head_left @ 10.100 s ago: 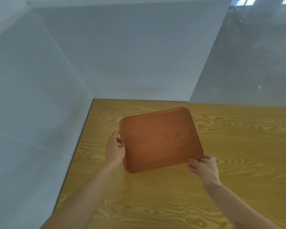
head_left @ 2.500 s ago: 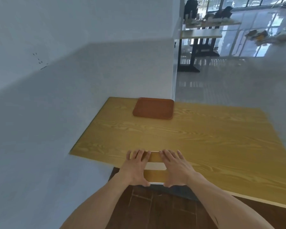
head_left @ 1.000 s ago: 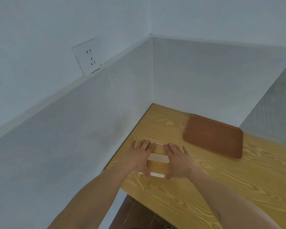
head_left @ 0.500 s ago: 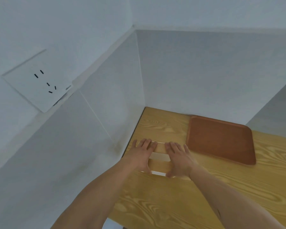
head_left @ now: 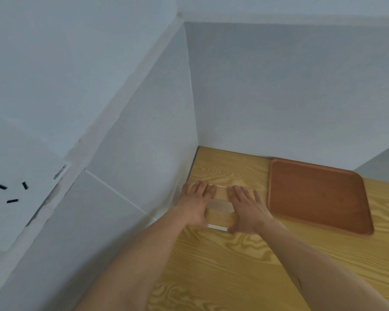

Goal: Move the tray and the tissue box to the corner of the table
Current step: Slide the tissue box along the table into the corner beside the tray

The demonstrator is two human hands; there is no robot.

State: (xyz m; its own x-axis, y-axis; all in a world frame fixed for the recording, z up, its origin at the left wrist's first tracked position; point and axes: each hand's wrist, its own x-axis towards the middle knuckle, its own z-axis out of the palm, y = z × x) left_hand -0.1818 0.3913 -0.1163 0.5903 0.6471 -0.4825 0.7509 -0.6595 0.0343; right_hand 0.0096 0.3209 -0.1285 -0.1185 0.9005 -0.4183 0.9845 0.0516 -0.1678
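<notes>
A tissue box with a wood-coloured top and a pale tissue slot lies on the yellow wooden table, close to the left wall. My left hand grips its left side and my right hand grips its right side, fingers spread over the top. Most of the box is hidden under my hands. A reddish-brown tray lies flat to the right of the box, its far edge against the back wall.
White walls meet at the table's far left corner. A bare strip of table lies between the box and that corner. A wall socket is on the left wall. The table's right end stops past the tray.
Both hands have carried the tissue box from the table's near edge to the spot beside the tray near the left wall. The tray, set down earlier, has stayed by the back wall.
</notes>
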